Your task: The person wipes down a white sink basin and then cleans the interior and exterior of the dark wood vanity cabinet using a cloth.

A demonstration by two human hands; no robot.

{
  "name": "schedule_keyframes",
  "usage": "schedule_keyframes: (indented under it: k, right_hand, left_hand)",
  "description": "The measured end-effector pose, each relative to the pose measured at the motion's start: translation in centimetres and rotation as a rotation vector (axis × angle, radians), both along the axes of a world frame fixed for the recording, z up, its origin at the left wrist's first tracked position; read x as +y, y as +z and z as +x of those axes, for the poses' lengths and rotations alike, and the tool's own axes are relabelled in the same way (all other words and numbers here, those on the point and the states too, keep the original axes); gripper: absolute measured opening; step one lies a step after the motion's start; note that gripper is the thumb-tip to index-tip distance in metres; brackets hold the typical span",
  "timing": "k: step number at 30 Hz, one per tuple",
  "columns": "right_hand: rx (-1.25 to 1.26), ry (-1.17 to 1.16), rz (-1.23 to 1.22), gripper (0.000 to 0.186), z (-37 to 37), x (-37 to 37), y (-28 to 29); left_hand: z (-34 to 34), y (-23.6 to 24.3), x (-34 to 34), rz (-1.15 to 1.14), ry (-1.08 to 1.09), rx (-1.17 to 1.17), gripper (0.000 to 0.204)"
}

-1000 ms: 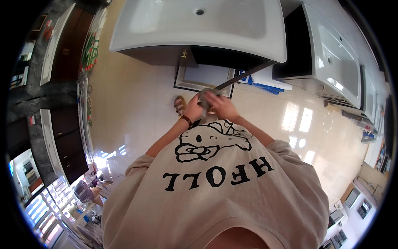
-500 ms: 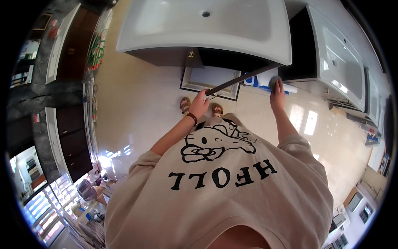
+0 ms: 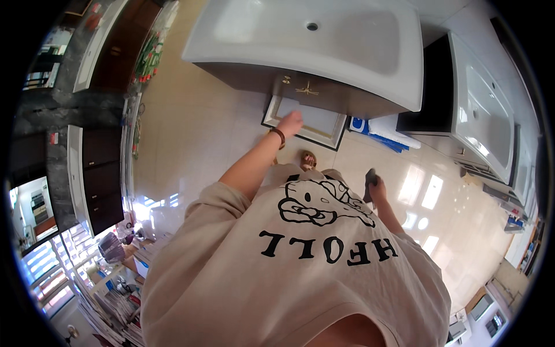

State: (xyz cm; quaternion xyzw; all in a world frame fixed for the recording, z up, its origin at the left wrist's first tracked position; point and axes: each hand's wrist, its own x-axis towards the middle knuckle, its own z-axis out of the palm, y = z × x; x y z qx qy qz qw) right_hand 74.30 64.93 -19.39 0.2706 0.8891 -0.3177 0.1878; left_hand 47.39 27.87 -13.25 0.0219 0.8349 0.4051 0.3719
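In front of the white washbasin [image 3: 312, 52] my left hand [image 3: 291, 122] is in the air with its fingers curled in, and I see nothing in it. Just beyond it is the dark brown cabinet front [image 3: 341, 95] under the basin, its door closed, with gold handles [image 3: 306, 89]. My right hand [image 3: 378, 191] hangs low at my right side, closed around a dark grey, flattish pad-like object [image 3: 370, 180] whose exact kind I cannot make out. Below the cabinet a pale framed panel [image 3: 317, 139] with a dark edge lies on the floor.
A blue and white package [image 3: 386, 141] lies on the floor right of the panel. More basin cabinets [image 3: 483, 115] line the right side. At the left stand dark cabinets with white tops [image 3: 75, 168]. Shelves and stacked goods [image 3: 110, 289] fill the lower left. The floor [image 3: 191, 127] is shiny beige tile.
The cabinet door, which stood open with my left hand on its edge, is now closed and released. My right hand has drawn back toward my body with the grey object.
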Motion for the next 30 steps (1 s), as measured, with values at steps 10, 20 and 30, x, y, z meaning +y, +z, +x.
schedule_keyframes:
  k: [10, 20, 30]
  right_hand:
    - [-0.129, -0.305, -1.223, 0.062, -19.1, -18.1, 12.5]
    - [0.727, 0.903, -0.321, 0.024, -29.8, -25.1, 15.6]
    - [0.568, 0.723, -0.173, 0.026, -32.1, -29.0, 10.0]
  left_hand:
    - [6.0, 5.2, 2.9, 0.593, 0.387, -0.063, 0.066]
    - [9.5, -0.2, -11.5, 0.26, 0.953, 0.174, 0.055]
    - [9.6, -1.3, -19.6, 0.239, 1.003, -0.039, 0.048]
